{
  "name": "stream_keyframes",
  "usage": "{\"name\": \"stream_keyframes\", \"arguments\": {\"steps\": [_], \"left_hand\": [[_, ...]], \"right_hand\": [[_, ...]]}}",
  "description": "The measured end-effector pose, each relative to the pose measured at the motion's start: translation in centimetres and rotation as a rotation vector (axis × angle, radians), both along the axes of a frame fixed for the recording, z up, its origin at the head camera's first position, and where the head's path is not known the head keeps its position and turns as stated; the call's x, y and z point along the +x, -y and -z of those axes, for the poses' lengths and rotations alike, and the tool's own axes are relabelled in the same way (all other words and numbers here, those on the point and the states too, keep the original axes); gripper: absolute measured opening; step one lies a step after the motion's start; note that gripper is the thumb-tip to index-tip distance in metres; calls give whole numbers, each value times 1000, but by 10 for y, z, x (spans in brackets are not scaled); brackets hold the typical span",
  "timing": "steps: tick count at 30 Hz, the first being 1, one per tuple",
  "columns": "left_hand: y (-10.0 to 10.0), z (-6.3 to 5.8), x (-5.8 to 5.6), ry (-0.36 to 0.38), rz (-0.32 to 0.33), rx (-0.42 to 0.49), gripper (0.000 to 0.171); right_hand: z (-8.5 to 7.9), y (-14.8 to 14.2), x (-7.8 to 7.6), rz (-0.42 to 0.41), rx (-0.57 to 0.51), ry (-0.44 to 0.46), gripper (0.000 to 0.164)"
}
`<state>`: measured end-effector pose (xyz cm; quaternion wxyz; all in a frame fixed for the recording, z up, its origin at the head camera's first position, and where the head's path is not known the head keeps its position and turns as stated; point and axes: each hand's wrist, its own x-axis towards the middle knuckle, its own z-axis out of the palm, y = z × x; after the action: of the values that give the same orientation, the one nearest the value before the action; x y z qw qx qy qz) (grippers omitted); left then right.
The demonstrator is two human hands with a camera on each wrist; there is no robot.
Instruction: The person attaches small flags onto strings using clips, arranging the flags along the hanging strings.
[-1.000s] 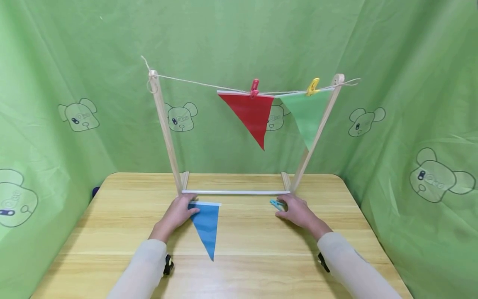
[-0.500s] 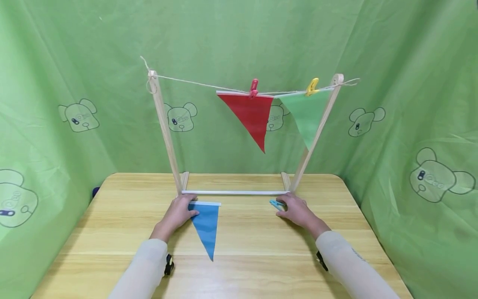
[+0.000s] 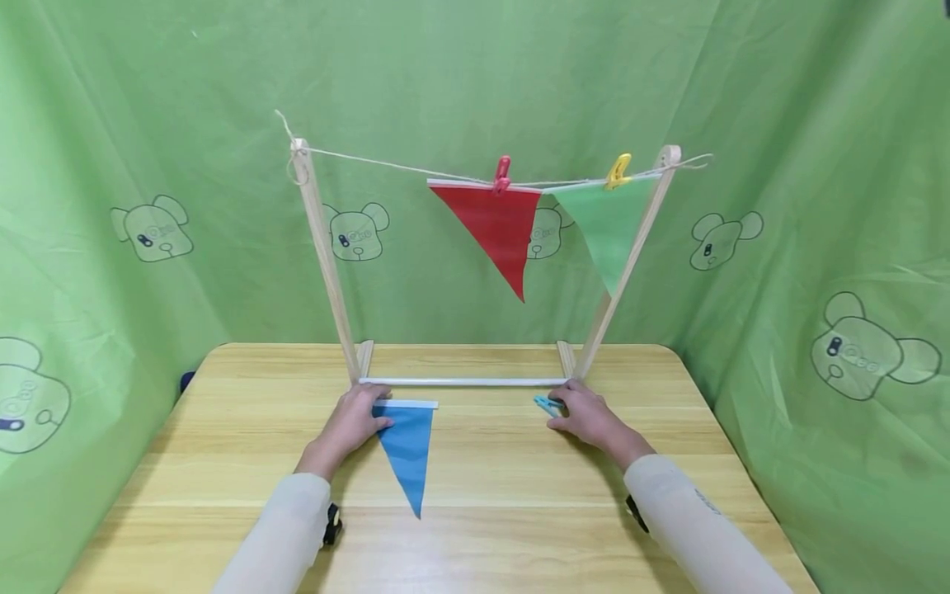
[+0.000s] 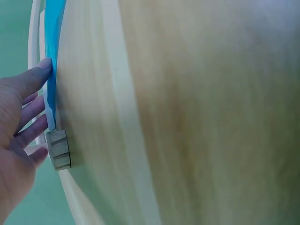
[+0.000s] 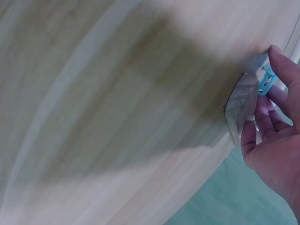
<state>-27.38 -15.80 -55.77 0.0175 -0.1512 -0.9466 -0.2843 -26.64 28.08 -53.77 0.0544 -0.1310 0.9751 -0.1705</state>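
In the head view my left hand (image 3: 355, 419) is at the top left corner of a blue triangular pennant (image 3: 408, 454). The left wrist view has the thumb on the pennant's near side (image 4: 52, 37) and the fingers behind it. My right hand (image 3: 586, 412) holds a light blue clothespin (image 3: 547, 404) between thumb and fingers, with one end sticking out. Wooden stand feet (image 4: 58, 150) lie close to the fingers of both hands; I cannot tell how firmly these touch them. Part of the clothespin (image 5: 267, 79) is hidden by the right fingers.
A string runs between two wooden posts (image 3: 322, 247). On it hang a red pennant (image 3: 497, 231) under a red clothespin (image 3: 501, 175) and a green pennant (image 3: 604, 223) under a yellow clothespin (image 3: 618, 172). A white rod (image 3: 467, 382) joins the posts low down, above the wooden table (image 3: 482, 553).
Both hands stay in place with the blue pennant and light blue clothespin. The red pennant's tip sways slightly, and the whole view shifts a little.
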Motion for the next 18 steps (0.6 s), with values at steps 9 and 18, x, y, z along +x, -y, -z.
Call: {"name": "stream_keyframes", "arguments": {"steps": [9, 18], "left_hand": [[0, -1, -2, -34, 7, -30, 47], [0, -5, -4, -12, 16, -81, 37]], "right_hand": [[2, -1, -1, 14, -31, 0, 50], [4, -1, -5, 21, -59, 8, 45]]}}
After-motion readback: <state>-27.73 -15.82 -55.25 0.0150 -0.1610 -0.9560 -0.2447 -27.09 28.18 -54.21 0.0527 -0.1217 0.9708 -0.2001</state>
